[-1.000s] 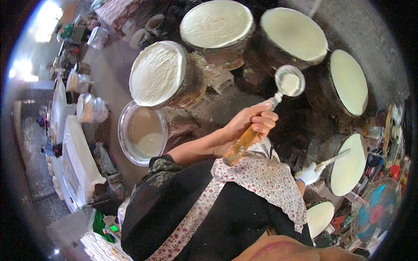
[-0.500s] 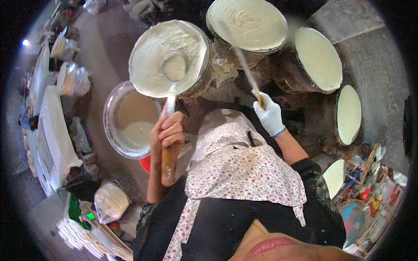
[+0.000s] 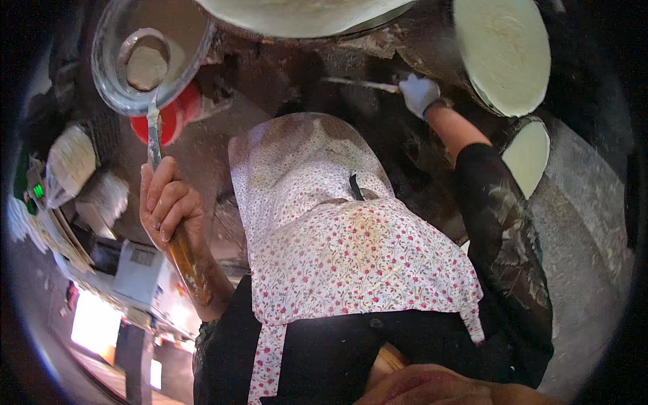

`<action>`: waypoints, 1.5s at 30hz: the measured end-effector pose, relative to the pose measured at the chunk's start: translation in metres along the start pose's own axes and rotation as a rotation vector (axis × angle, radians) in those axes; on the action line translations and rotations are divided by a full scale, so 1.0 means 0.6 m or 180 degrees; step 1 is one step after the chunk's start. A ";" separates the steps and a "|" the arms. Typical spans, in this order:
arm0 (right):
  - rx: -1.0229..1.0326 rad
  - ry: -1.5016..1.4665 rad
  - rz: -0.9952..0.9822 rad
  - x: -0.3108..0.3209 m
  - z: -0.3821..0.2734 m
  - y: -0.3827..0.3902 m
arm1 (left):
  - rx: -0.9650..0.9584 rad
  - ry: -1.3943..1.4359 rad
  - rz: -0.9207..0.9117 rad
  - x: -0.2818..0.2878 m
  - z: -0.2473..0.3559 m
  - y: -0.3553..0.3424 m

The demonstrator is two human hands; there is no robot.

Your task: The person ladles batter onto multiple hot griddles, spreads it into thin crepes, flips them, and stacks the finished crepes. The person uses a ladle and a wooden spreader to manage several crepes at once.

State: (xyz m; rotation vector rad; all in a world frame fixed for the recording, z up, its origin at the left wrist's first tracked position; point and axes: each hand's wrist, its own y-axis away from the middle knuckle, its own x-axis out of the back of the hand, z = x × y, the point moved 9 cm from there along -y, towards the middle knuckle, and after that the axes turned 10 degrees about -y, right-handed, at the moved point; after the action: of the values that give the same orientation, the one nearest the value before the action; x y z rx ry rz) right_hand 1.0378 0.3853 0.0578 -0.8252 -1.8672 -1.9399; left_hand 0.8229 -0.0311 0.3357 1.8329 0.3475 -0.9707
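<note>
The left hand point(image 3: 167, 206) is clenched around the wooden handle of a long ladle point(image 3: 156, 138). Its long axis runs up from the fist, and the cup sits inside the batter bowl point(image 3: 196, 50). The gloved right hand point(image 3: 418, 93), well right of the bowl, grips a thin stick point(image 3: 358, 83) that points left.

Below you, round griddles point(image 3: 503, 50) spread pale with batter ring a dark, soot-crusted cooking surface point(image 3: 283, 74). To your right, a grey concrete floor point(image 3: 587, 243) curves toward the rim, speckled and dusty. At your left, stacked white goods point(image 3: 71, 162) crowd a cluttered shelf point(image 3: 138, 270), and a bright patch of daylight point(image 3: 94, 324) glares near the lower left edge.
</note>
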 end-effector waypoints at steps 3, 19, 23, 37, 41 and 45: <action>-0.0131 0.0578 -0.0437 -0.034 0.045 -0.074 | 0.0143 0.0043 -0.0060 0.049 -0.014 0.006; -0.0417 0.1501 -0.0986 -0.047 0.189 -0.118 | 0.0284 -0.0081 -0.0006 0.118 -0.045 0.031; -0.0510 0.1587 -0.0750 -0.066 0.201 -0.111 | 0.0324 -0.0135 0.0024 0.130 -0.049 0.036; 0.0367 -0.1907 0.0669 -0.152 -0.003 0.145 | 0.0893 -0.0361 0.0040 0.189 -0.084 -0.041; 0.0176 -0.4179 0.2098 -0.087 -0.006 0.196 | 0.1027 -0.0592 -0.0117 0.202 -0.118 -0.058; -0.0389 -0.4905 0.2858 0.005 0.027 0.160 | 0.1074 -0.0567 -0.0138 0.209 -0.139 -0.061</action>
State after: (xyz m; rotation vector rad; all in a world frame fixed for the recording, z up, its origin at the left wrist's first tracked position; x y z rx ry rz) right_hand 1.0958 0.3927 0.1352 -3.0054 -1.2296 -0.6756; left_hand 0.9192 0.0354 0.2338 2.0255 0.1185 -1.2738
